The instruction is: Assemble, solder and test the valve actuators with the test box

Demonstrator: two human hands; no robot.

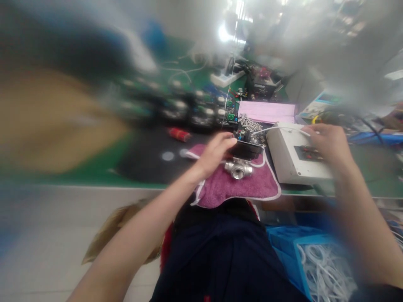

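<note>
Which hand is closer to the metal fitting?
Left: your left hand is just left of and beyond the metal fitting; your right hand is farther right, by the white box.

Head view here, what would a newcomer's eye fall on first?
Probably the purple cloth, front centre, with a shiny metal fitting seen against it, just below the black unit in the left hand. To the right, the right hand pinches a white cable over a white box. Low at right, a blue bin holds tangled white cords.

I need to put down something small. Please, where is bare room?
Left of the purple cloth, the black mat looks bare along its front edge, nearer than the pale spots. Circuit boards crowd the back; a white box, the right.
</note>
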